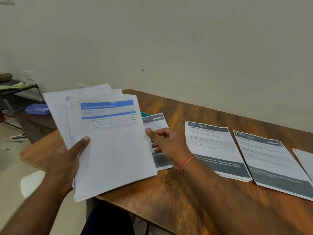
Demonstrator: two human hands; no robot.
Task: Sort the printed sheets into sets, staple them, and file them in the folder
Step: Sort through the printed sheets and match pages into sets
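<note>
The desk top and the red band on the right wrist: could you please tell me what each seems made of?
Desk top: wood or wood-look laminate, probably; brown grain streaks, soft sheen. Red band: likely thread or cord, matte; thin strands circling the wrist.

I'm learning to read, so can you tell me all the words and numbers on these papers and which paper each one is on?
"DESK / STUDY": dark header of the middle pile on the table.
"762": top corner of the grey-banded sheet to its right.
"TABLE": header of the left sheet, partly hidden.
Blue title on the held stack in the left hand: too blurred to read.
All small print: too blurred to read.
</note>
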